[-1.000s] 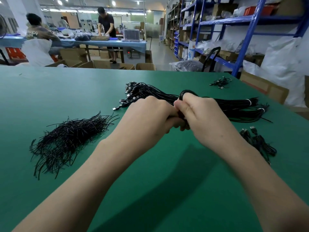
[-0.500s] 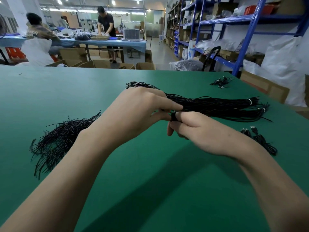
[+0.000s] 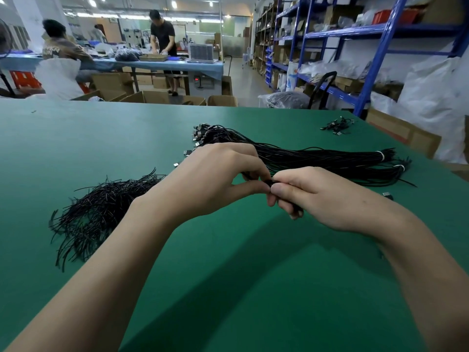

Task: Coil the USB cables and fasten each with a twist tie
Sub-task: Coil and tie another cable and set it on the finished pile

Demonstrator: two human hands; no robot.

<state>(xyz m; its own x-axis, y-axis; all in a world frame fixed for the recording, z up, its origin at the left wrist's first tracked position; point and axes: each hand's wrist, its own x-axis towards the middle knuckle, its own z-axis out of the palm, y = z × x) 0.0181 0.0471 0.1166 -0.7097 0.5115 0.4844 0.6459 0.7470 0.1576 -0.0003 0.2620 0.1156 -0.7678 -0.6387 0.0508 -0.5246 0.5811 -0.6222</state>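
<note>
One left hand [image 3: 218, 181] and one right hand [image 3: 322, 196] held one small cable [image 3: 272, 182]. One table [image 3: 101, 138] bore one heap of twist ties [image 3: 101, 212], one long cable bundle [image 3: 317, 161] with two white bands [image 3: 380, 155] [image 3: 400, 167], and one small cable cluster [image 3: 337, 125].

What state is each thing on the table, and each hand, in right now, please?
held cable: off the table, mostly hidden between both hands.
left hand: pinches the held cable.
right hand: fingers curled round the held cable.
cable bundle: lying flat, white ties at right end.
twist ties: loose pile.
</note>
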